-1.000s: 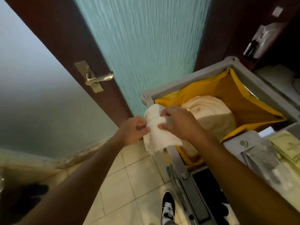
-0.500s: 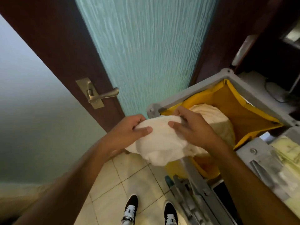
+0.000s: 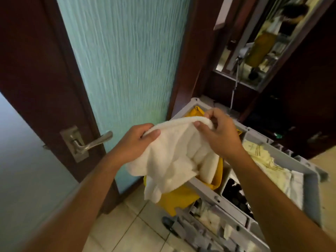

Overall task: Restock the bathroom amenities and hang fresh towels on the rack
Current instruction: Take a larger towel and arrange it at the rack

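Beside the door (image 3: 127, 60), left hand (image 3: 134, 142) and right hand (image 3: 218, 135) pinch a towel (image 3: 172, 160).

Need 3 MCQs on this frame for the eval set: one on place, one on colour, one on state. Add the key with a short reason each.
1. Where is the door handle relative to the towel?
A. to its left
B. to its right
C. directly below it

2. What colour is the bag in the cart?
A. blue
B. yellow
C. black

3. How is the towel held?
A. draped over the door handle
B. lying flat on the floor
C. left hand and right hand pinch its top edge

Key:
1 A: the door handle sits well to the left of the towel in the view.
2 B: yellow fabric shows under the towel and at the cart's far corner.
3 C: fingers and thumbs of both hands close on the upper edge and the rest hangs down.
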The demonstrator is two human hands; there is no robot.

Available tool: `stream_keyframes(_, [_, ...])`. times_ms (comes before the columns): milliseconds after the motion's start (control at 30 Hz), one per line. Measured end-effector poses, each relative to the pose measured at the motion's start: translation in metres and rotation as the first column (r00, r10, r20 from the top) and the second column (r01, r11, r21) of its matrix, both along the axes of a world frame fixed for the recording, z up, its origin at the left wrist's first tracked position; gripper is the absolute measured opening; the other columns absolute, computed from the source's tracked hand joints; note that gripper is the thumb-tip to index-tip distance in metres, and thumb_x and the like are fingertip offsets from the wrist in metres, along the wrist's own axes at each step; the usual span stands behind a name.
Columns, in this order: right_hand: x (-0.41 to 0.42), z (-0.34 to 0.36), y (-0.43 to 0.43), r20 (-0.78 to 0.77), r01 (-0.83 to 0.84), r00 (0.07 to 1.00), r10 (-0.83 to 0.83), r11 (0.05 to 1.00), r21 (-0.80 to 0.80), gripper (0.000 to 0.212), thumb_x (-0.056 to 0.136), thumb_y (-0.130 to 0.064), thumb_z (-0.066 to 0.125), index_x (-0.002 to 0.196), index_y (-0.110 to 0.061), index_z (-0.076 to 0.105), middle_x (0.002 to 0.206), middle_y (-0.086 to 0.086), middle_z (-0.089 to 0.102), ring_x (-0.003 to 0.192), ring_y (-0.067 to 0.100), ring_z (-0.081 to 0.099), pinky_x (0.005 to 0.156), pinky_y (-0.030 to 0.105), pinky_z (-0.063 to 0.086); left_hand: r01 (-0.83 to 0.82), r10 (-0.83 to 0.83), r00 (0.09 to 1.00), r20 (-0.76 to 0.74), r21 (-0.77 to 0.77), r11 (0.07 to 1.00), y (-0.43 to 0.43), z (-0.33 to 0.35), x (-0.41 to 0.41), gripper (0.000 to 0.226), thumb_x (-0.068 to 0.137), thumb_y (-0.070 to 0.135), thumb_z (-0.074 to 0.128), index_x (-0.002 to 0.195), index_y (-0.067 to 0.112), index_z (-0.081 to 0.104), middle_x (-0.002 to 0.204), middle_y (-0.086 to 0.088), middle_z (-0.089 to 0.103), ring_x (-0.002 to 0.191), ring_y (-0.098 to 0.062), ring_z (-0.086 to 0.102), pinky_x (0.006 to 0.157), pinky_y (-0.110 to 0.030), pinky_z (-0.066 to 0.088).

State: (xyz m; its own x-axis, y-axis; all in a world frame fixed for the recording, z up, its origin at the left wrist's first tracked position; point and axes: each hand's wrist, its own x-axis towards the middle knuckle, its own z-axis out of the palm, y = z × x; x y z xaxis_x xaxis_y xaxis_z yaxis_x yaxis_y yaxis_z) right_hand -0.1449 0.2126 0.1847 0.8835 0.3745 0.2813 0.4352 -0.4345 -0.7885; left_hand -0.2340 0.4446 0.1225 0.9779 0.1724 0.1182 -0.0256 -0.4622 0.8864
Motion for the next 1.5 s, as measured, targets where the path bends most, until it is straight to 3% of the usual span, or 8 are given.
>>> stream_keyframes(67, [-0.005, 0.016, -0.006, 0.028, 0.067, 0.997, -0.069, 0.997, 0.047, 0.022, 0.091, -0.024, 0.073, 0.089, -0.011, 0.055, 0.073, -0.003, 0.06, 0.06, 0.005, 0.052, 0.052, 0.026, 0.044, -0.013, 0.017, 0.998, 0.069, -0.061, 0.998, -0.008, 0.018, 0.004, 0.028, 0.099, 0.032, 0.06, 0.085, 0.009, 0.064, 0.077, -0.013, 0.063, 0.065, -0.01, 0.056, 0.061, -0.027, 0.041])
stream_keyframes(300, [-0.009, 0.075, -0.048, 0.054, 0.148, 0.985, -0.164, 0.963, 0.223, 0.021, 0.089, -0.024, 0.076, 0.089, -0.013, 0.058, 0.08, 0.007, 0.062, 0.067, 0.011, 0.058, 0.065, 0.046, 0.057, -0.069, 0.081, 0.961, 0.263, -0.055, 0.996, -0.045, 0.09, 0.026, 0.011, 0.09, 0.025, 0.073, 0.095, 0.016, 0.068, 0.087, -0.006, 0.071, 0.076, -0.017, 0.065, 0.066, -0.027, 0.052])
stream_keyframes(533, [-0.014, 0.138, -0.118, 0.238, 0.139, 0.95, -0.202, 0.956, 0.256, 0.023, 0.09, -0.021, 0.075, 0.094, -0.005, 0.06, 0.084, 0.004, 0.061, 0.068, 0.001, 0.055, 0.064, 0.025, 0.055, -0.251, 0.141, 0.899, 0.414, 0.223, 0.942, -0.115, 0.164, 0.05, 0.035, 0.088, 0.046, 0.071, 0.071, 0.021, 0.055, 0.063, 0.006, 0.053, 0.056, -0.006, 0.047, 0.051, -0.027, 0.034])
stream_keyframes(667, [-0.024, 0.16, -0.167, 0.294, 0.096, 0.937, -0.188, 0.949, 0.301, 0.024, 0.089, -0.019, 0.076, 0.092, -0.004, 0.057, 0.089, 0.013, 0.061, 0.075, 0.022, 0.057, 0.072, 0.038, 0.057, -0.292, 0.177, 0.804, 0.568, 0.117, 0.949, -0.168, 0.2, 0.051, 0.044, 0.09, 0.041, 0.07, 0.066, 0.012, 0.049, 0.059, 0.001, 0.045, 0.054, -0.009, 0.037, 0.053, -0.03, 0.033])
stream_keyframes(833, [-0.038, 0.173, -0.22, 0.25, 0.061, 0.954, -0.167, 0.921, 0.384, 0.019, 0.088, -0.022, 0.077, 0.098, -0.016, 0.062, 0.094, 0.004, 0.068, 0.085, 0.02, 0.067, 0.078, 0.041, 0.062, -0.259, 0.191, 0.698, 0.69, -0.005, 0.966, -0.241, 0.241, 0.046, 0.035, 0.096, 0.033, 0.064, 0.068, 0.023, 0.045, 0.063, 0.011, 0.042, 0.053, 0.005, 0.041, 0.049, -0.01, 0.033])
stream_keyframes(1067, [-0.067, 0.199, -0.271, 0.181, 0.079, 0.967, -0.178, 0.888, 0.453, 0.018, 0.097, -0.026, 0.066, 0.105, -0.011, 0.073, 0.096, 0.007, 0.072, 0.09, 0.025, 0.071, 0.083, 0.041, 0.062, -0.063, 0.131, 0.644, 0.754, -0.118, 0.991, -0.318, 0.287, 0.043, 0.028, 0.096, 0.035, 0.065, 0.076, 0.024, 0.049, 0.071, 0.014, 0.046, 0.057, 0.006, 0.042, 0.056, -0.011, 0.04])
stream_keyframes(1267, [-0.093, 0.249, -0.299, 0.013, 0.114, 0.988, -0.152, 0.795, 0.596, 0.017, 0.1, -0.028, 0.06, 0.107, -0.016, 0.069, 0.094, 0.004, 0.072, 0.082, 0.021, 0.071, 0.082, 0.04, 0.061, 0.199, -0.01, 0.794, 0.608, -0.244, 0.949, -0.36, 0.33, 0.04, 0.026, 0.096, 0.045, 0.06, 0.109, 0.023, 0.066, 0.1, 0.005, 0.07, 0.087, -0.008, 0.069, 0.074, -0.025, 0.059])
stream_keyframes(1500, [-0.123, 0.289, -0.321, -0.024, 0.29, 0.923, -0.385, 0.652, 0.7, 0.02, 0.094, -0.029, 0.067, 0.103, -0.012, 0.075, 0.078, 0.001, 0.075, 0.067, 0.015, 0.072, 0.061, 0.029, 0.06, 0.605, -0.337, 0.751, 0.569, -0.387, 0.695, -0.399, 0.361, 0.037, 0.019, 0.1, 0.039, 0.053, 0.11, 0.029, 0.066, 0.087, 0.01, 0.067, 0.054, 0.006, 0.062, 0.046, -0.01, 0.046])
